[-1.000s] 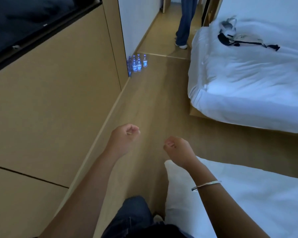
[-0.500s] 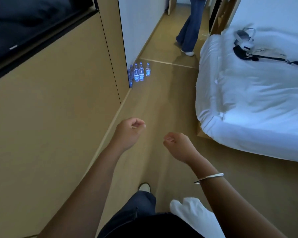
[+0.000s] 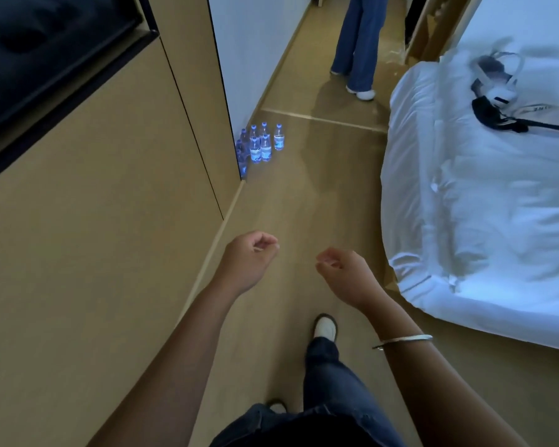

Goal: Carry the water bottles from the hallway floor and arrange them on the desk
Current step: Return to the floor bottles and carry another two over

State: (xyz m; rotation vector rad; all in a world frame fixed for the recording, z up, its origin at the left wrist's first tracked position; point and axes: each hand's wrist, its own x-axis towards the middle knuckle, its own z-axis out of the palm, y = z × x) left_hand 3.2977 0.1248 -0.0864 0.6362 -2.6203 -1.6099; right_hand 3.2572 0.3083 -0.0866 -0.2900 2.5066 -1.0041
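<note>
single head cam, wide-angle, looks forward and down along floor; both forearms near, water bottles far ahead

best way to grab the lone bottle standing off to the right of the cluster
Probably wrap a hand around the mid-body label of the upright clear plastic water bottle with the blue cap, coming from its right, floor-side. It stands apart from the clustered bottles on its left, so that side is free. Both the left hand and right hand hold nothing.
</note>
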